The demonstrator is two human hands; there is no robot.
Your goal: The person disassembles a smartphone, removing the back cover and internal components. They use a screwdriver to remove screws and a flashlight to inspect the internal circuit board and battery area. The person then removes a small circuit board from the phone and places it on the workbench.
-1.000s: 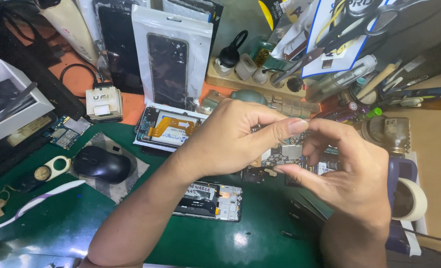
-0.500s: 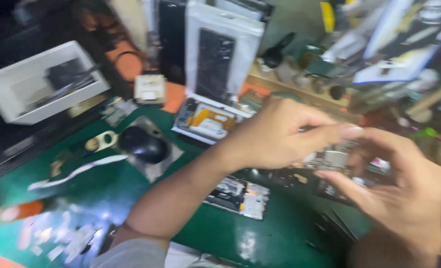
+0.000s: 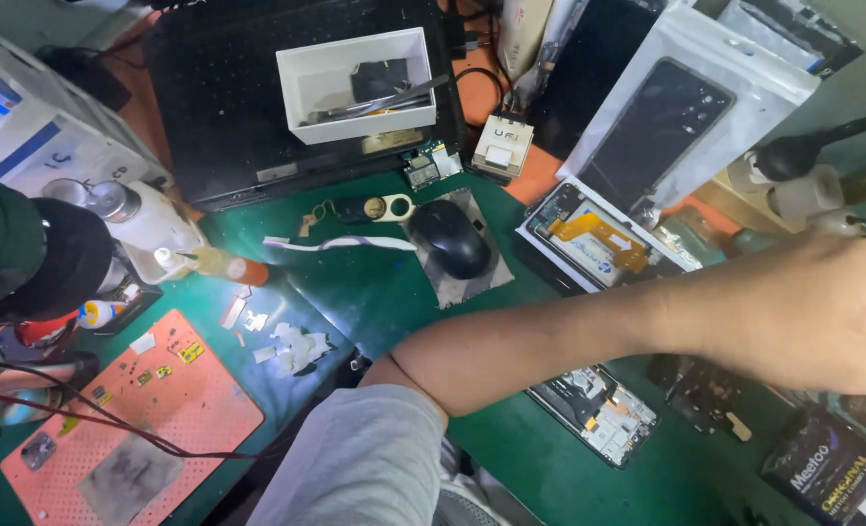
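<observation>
Now, worktop: green, crowded with phone repair gear; the black mouse at its middle serves as landmark.
Laptop: black, closed, behind and left of the mouse, with a white tray of small parts standing on it.
Left hand: well to the right of the mouse, at the end of a forearm that reaches across the whole view.
Fingers: cut off by the right edge of the view, so I cannot tell how far open they are or whether they hold anything.
Right hand: out of view.
Orange mat: near-left of the mouse, with tiny parts on it.
Bagged screen: behind and right of the mouse.
Opened phone: just right of the mouse, orange flex cable showing, beside the wrist.
Stripped phone: near-right of the mouse, under the forearm, lying flat.
Dark part: right of the stripped phone, below the hand, apart from it.
Step, as I judge it: fine work over the phone parts at the far right.
Next move calls for: a light fingertip hold and both hands in sight.
</observation>
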